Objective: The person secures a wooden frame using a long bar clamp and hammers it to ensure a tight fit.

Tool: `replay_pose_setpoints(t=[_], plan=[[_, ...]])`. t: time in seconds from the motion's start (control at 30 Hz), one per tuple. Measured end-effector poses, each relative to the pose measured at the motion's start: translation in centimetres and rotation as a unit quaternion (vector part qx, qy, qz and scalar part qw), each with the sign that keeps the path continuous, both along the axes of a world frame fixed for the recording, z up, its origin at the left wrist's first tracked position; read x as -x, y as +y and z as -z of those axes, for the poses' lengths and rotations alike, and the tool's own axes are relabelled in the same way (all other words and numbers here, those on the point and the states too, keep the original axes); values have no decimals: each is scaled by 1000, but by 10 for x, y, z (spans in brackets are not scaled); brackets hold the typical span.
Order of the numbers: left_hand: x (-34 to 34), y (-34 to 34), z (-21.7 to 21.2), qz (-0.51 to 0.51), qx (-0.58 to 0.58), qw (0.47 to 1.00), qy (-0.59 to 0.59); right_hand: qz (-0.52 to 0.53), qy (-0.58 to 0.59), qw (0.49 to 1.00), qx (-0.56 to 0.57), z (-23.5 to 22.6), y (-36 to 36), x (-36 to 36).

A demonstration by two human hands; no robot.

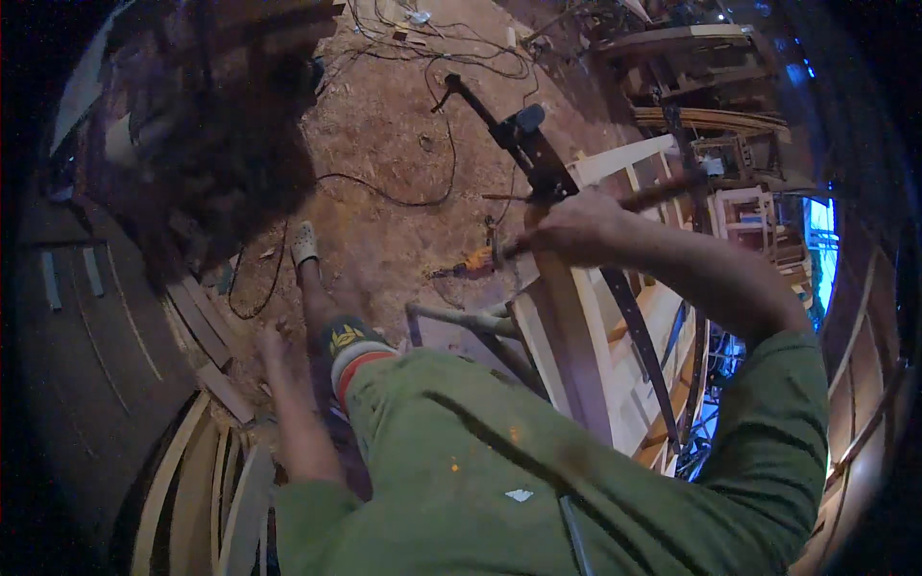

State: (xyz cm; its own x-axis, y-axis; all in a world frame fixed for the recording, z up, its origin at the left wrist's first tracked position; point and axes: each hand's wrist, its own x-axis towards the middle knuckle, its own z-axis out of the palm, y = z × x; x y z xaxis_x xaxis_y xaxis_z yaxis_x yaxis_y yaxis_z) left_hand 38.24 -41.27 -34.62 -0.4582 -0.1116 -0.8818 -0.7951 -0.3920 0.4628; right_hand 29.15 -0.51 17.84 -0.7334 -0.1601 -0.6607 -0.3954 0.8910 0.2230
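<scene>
My right hand (583, 227) is closed around a dark brown rod (663, 192) that sticks out past the knuckles. Right beside it stands a long black metal bar clamp (538, 158), with a hooked end toward the floor's far side. The clamp lies over a pale wooden frame (567, 336), which leans at my right and has several slats. Whether the rod belongs to the clamp, I cannot tell. My left hand (274, 350) hangs low beside my left leg, dim and blurred. Its fingers are too smeared to read.
An orange and black power tool (475, 261) lies on the sawdust-covered floor. Black cables (403, 200) curl across it. Curved wooden pieces (178, 480) stand at the lower left, near loose boards (206, 317). More wooden frames (744, 216) are stacked at the right.
</scene>
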Motion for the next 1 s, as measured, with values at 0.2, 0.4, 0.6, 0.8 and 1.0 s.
replay_pose_setpoints(t=[0.2, 0.4, 0.6, 0.8, 1.0], plan=[[11, 4, 7, 8, -20, 999, 45, -78, -74, 994, 8, -43, -59, 31], [59, 29, -15, 110, -18, 994, 10, -21, 160, 974, 156, -16, -3, -1], [56, 9, -27, 106, -58, 990, 75, 86, -125, 988, -6, -34, -5, -60], [92, 4, -40, 198, 48, 977, 61, 345, 212, 887, 221, 23, 31, -152], [225, 64, -121, 320, 165, 922, 146, 460, 573, 673, 86, 32, 40, -169]])
